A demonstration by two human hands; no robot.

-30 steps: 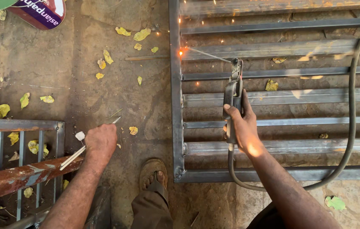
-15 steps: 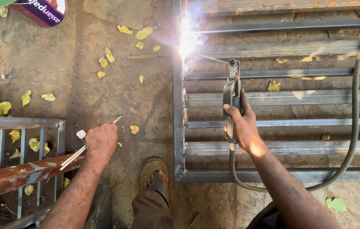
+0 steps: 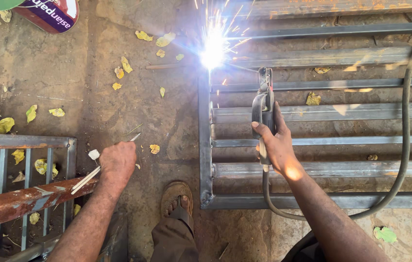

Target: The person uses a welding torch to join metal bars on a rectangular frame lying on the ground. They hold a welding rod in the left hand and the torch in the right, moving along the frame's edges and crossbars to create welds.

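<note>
Over a grey steel grille frame (image 3: 206, 145) on the ground, the right hand (image 3: 278, 145) grips a black electrode holder (image 3: 263, 104).
Its rod runs up-left to the sparking corner joint (image 3: 213, 53); the left hand (image 3: 117, 162), farther away, clutches thin white spare rods (image 3: 89, 175).

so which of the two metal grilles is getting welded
The large grey grille beside the right hand; sparks flare at its left upright. The rusty small grille sits untouched.

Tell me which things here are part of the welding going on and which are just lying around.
In use:
- right hand holding the electrode holder
- black cable
- metal grille, with the bright arc at its corner
- left hand holding thin welding rods

Lying about:
- yellow leaves
- rusty bar
- second grille
- purple container
</note>
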